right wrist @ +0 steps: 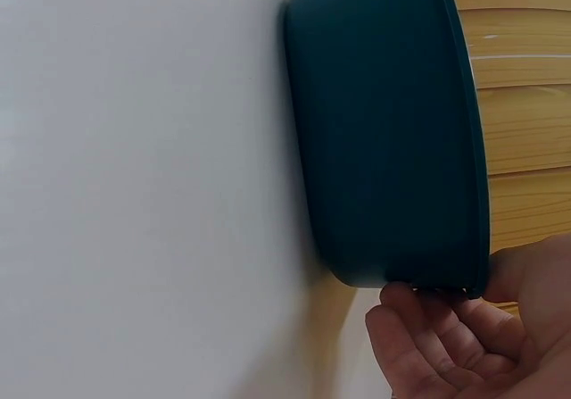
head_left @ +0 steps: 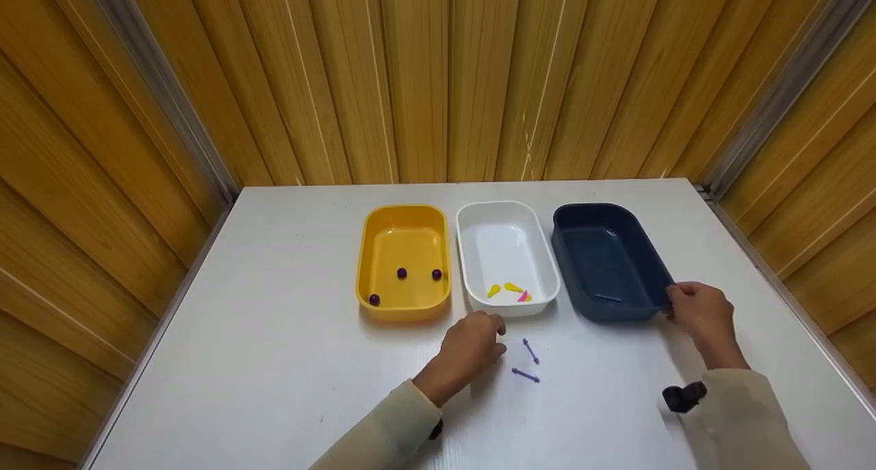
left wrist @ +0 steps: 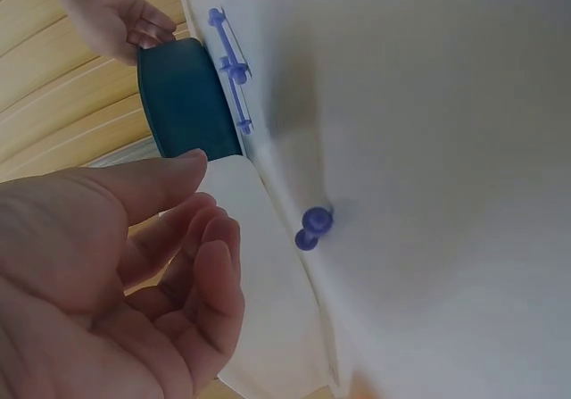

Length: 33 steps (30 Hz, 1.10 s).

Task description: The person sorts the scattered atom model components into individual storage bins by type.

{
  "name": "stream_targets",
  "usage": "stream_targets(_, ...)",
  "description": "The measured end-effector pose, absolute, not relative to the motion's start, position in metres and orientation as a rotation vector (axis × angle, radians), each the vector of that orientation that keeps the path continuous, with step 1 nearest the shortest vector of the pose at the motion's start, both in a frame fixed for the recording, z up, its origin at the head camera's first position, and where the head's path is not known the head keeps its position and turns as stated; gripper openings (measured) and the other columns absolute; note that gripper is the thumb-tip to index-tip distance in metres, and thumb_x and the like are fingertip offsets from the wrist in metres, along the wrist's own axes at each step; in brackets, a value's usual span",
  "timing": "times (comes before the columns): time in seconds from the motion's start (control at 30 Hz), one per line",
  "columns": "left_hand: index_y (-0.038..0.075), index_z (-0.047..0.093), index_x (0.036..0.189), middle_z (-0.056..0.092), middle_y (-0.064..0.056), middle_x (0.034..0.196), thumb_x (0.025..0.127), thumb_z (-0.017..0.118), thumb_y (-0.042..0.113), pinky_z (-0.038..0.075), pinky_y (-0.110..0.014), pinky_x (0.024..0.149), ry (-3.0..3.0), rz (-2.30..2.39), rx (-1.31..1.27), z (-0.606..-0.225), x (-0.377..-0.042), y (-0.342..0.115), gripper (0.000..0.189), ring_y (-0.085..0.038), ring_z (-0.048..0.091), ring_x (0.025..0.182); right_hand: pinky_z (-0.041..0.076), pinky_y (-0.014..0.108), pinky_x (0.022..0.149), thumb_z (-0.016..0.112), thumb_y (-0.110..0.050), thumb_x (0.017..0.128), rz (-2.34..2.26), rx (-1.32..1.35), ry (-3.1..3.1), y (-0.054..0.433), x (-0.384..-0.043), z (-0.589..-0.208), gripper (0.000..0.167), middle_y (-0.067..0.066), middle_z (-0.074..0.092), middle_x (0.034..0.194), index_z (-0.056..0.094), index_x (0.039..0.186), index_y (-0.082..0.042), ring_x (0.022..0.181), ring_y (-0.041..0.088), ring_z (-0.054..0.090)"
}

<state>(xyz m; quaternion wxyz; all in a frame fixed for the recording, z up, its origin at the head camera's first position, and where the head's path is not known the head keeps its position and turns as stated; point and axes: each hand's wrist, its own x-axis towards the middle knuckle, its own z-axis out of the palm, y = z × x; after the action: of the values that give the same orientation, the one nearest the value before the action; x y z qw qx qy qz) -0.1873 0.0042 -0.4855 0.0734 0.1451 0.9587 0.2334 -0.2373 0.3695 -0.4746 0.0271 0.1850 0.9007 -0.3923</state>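
Observation:
My left hand [head_left: 469, 350] hovers over the table in front of the white tray [head_left: 508, 311], its fingers loosely bent and thumb apart, holding nothing. Just right of it lie two small purple rods with knobbed ends, one slanted rod [head_left: 531, 351] and a nearer rod [head_left: 525, 375]. The left wrist view shows another purple rod [left wrist: 314, 225] nearly end-on, which the hand seems to hide from the head view. My right hand [head_left: 705, 316] pinches the rim of the dark blue tray [head_left: 602, 251] at its front right corner. A purple rod [head_left: 608, 297] lies inside that tray.
A yellow tray [head_left: 404, 312] at left holds dark purple balls [head_left: 402, 273]. Inside the white tray are yellow drop-shaped pieces [head_left: 512, 287] and a pink piece [head_left: 523, 296]. The three trays stand side by side on the white table [head_left: 274, 333], with wood-look panels [head_left: 410, 80] behind.

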Motion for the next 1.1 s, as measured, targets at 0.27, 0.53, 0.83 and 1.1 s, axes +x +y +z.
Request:
stream_targets(0.27, 0.006, 0.072, 0.103, 0.062, -0.003, 0.083, 0.085, 0.083, 0.021, 0.053, -0.026, 0.070, 2.873, 0.635, 0.290, -0.490, -0.179, -0.013, 0.026, -0.014, 0.053, 0.073, 0.056, 0.022, 0.064, 0.044, -0.031, 0.106, -1.209, 0.570, 2.788, 0.369, -0.238, -0.476, 0.052, 0.022, 0.072, 0.110, 0.056, 0.136, 0.009, 0.076, 0.010, 0.070)
stream_targets(0.53, 0.004, 0.066, 0.096, 0.058, -0.005, 0.080, 0.081, 0.085, 0.019, 0.053, -0.032, 0.069, 2.828, 0.661, 0.190, -0.496, -0.169, -0.025, 0.029, -0.018, 0.052, 0.071, 0.056, 0.021, 0.065, 0.042, -0.031, 0.107, -1.229, 0.591, 2.754, 0.369, -0.238, -0.475, 0.053, 0.025, 0.068, 0.117, 0.053, 0.139, 0.010, 0.082, 0.014, 0.069)
stream_targets(0.83, 0.002, 0.070, 0.090, 0.063, -0.006, 0.076, 0.087, 0.076, 0.010, 0.056, -0.034, 0.066, 2.844, 0.612, 0.198, -0.498, -0.167, -0.026, 0.010, -0.016, 0.055, 0.065, 0.055, 0.021, 0.066, 0.041, -0.032, 0.107, -1.192, 0.605, 2.756, 0.369, -0.239, -0.474, 0.054, 0.025, 0.068, 0.118, 0.053, 0.140, 0.009, 0.088, 0.018, 0.069)
stream_targets(1.1, -0.002, 0.069, 0.082, 0.068, -0.012, 0.076, 0.088, 0.071, 0.002, 0.059, -0.037, 0.062, 2.972, 0.559, 0.220, -0.499, -0.165, -0.023, 0.007, -0.020, 0.066, 0.067, 0.055, 0.021, 0.065, 0.042, -0.031, 0.107, -1.189, 0.565, 2.780, 0.369, -0.237, -0.472, 0.053, 0.029, 0.068, 0.119, 0.053, 0.138, 0.011, 0.080, 0.012, 0.072)
